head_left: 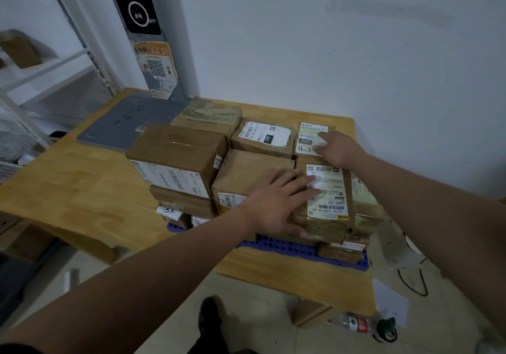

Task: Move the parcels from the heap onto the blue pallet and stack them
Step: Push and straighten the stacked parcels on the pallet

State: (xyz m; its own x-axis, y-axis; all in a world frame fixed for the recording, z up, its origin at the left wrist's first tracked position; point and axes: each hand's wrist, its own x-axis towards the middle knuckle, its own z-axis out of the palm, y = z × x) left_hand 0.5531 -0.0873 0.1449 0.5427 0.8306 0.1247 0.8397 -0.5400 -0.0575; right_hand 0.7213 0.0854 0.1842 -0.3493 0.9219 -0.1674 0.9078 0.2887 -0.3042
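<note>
Resting flat, your left hand point(276, 203) spreads open across the front labelled parcel point(330, 200) stacked on the blue pallet point(287, 248); your right hand point(339, 146), fingers straight, touches the rear parcel point(308, 134).

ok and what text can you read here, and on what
"15H": back middle parcel
"060", handwritten "4-3-": back right parcel
"1098", "1098 69 69": front right parcel
Poster and the rest: too blurred to read.

left hand point(276, 203): palm down, fingers spread flat | right hand point(339, 148): reaching further out, fingers kinda straight; both arms stretched forward
</note>
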